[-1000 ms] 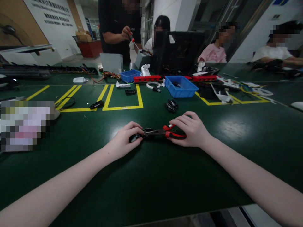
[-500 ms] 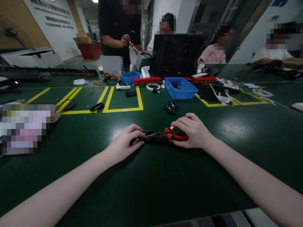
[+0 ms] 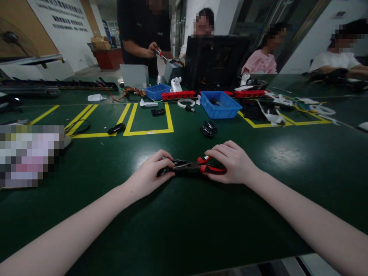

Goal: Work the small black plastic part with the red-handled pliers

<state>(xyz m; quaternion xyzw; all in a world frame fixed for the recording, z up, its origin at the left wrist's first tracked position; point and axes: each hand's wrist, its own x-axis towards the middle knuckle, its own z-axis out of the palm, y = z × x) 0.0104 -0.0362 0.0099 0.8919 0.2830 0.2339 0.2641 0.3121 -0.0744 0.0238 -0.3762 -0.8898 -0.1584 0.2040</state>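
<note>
My right hand (image 3: 231, 163) is wrapped round the red-and-black handles of a pair of long-nose pliers (image 3: 191, 165). The pliers' jaws point left and reach the fingertips of my left hand (image 3: 156, 168). That hand pinches a small black plastic part (image 3: 178, 162), mostly hidden by fingers and jaws; its exact kind cannot be made out. Whether the jaws grip the part is unclear. Beyond the hands lies a small pile of black parts (image 3: 208, 129) on the green tabletop (image 3: 184, 222).
A blue bin (image 3: 220, 105) with dark items stands behind the pile, near a coiled white cable (image 3: 186, 103). Black parts lie by yellow tape (image 3: 148, 133). Across the table a person (image 3: 143, 38) holds a screwdriver (image 3: 159, 52) near a metal box (image 3: 173, 71). A black monitor (image 3: 215, 61) stands beside it.
The pliers and my right hand have shifted slightly left and down, and the jaws look closer together. My left hand stays almost in place. The camera view has moved a little.
</note>
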